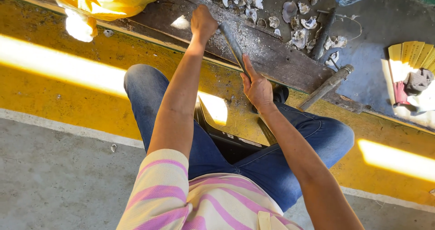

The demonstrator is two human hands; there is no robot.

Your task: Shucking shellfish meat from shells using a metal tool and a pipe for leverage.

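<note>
Denim knees straddle a black crate [226, 141] on the yellow-painted floor [68, 98]. Just beyond, the right hand [257, 88] wraps its fingers around the lower end of a dull metal bar [233, 46], thumb lying along it. Farther out, the left hand [203, 24] is balled tight over something I cannot make out, pressed onto the rough, grit-dusted wooden plank [272, 58] where the bar's tip rests. It looks like the prying step, which seems to call for a steady wrist and a firm hold. Past the plank lie chalky, ragged shells [253, 3], a hammer [328, 85] and a yellow sack [104, 1].
</note>
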